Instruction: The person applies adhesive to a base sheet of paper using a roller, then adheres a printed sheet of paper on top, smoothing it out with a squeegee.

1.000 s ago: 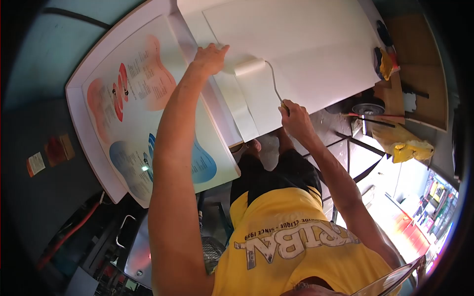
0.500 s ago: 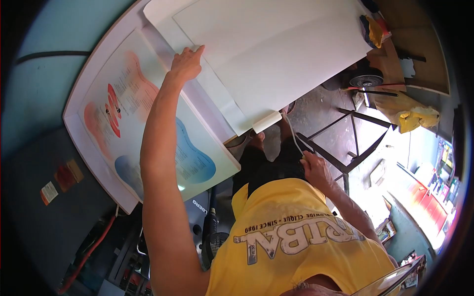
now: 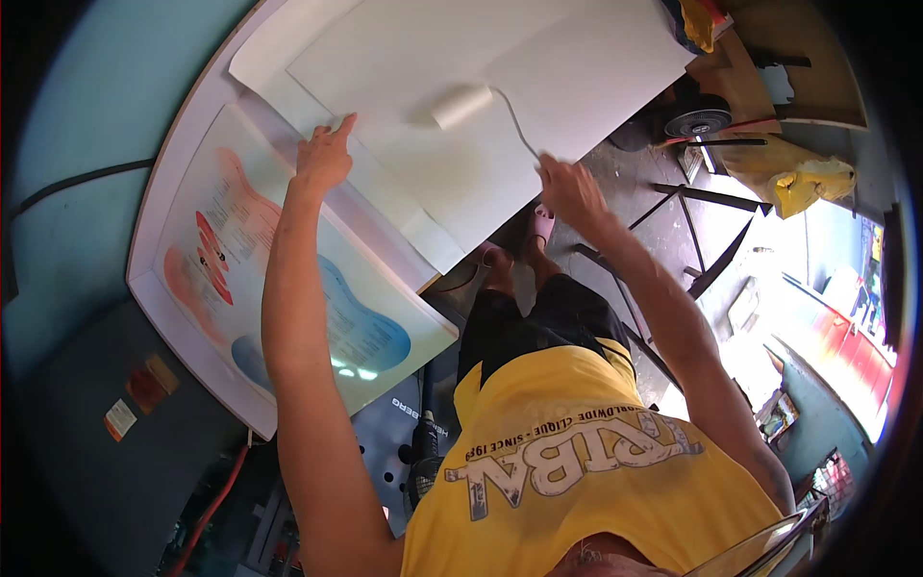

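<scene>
My right hand (image 3: pixel 577 200) is closed around the handle end of a paint roller (image 3: pixel 463 107). Its bent wire frame runs up to a pale roller sleeve, which is over the middle of a large white sheet (image 3: pixel 538 72). A soft shadow lies beside the sleeve. My left hand (image 3: pixel 327 156) rests at the sheet's left border with the index finger stretched out onto it and the palm empty. Beneath that forearm lies a printed panel (image 3: pixel 226 207) with orange, red and blue shapes and small text.
A white-edged board (image 3: pixel 144 226) carries the sheet and panel. Dark metal frame legs (image 3: pixel 707 250) stand on the floor at right, near a black fan-like round object (image 3: pixel 699 115) and a yellow bag (image 3: pixel 808 188). Dark machinery (image 3: pixel 423 438) sits below the panel.
My right hand has swung up and forward, carrying the roller from the sheet's near edge to its middle. My left hand stays at the sheet's border, shifted slightly in view.
</scene>
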### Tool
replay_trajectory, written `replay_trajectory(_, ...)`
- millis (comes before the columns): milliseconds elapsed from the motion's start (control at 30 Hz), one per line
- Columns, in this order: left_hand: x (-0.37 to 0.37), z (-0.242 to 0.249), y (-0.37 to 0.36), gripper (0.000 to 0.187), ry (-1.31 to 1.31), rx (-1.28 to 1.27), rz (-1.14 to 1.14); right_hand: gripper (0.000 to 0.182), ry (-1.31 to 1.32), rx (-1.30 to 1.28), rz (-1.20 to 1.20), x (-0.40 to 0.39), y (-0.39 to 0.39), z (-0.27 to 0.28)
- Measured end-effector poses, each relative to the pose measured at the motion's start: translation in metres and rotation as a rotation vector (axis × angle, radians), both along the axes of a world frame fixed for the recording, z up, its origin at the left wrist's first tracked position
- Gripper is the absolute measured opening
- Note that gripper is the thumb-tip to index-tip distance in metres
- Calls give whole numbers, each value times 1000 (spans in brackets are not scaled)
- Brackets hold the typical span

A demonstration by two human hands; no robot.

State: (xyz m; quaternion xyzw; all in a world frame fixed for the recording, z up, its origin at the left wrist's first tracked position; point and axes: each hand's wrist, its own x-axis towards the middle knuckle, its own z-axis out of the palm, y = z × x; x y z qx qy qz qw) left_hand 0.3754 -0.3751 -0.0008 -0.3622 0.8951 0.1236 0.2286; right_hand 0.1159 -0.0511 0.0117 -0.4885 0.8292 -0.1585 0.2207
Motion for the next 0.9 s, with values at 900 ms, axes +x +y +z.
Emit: replay_trajectory(900, -20, 14, 8, 79, -115, 48, 116, 16, -14, 114, -49, -100, 157, 34)
